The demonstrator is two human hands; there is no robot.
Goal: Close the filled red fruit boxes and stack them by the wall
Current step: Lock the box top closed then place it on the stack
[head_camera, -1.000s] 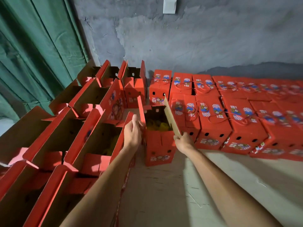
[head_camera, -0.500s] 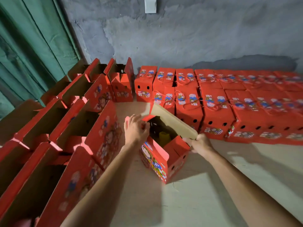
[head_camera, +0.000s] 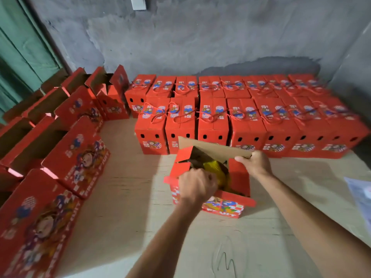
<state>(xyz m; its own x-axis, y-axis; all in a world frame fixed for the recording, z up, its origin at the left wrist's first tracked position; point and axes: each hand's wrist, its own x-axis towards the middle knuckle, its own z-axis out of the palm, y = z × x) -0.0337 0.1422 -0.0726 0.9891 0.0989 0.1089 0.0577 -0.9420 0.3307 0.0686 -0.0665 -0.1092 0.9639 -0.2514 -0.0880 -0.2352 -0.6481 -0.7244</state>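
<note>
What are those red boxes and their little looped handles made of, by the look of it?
The open box looks like cardboard: its raised flap is plain matte brown inside, while the outside is printed red, perhaps slightly glossy. The handles on the closed boxes appear to be thin red twisted cord, though blur leaves that uncertain.

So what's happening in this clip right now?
A person is closing a red fruit box on the floor. The right hand grips its raised brown flap; the left hand is curled at the near edge of the opening. Yellow fruit shows inside. Closed boxes line the wall; open boxes wait on the left.
</note>
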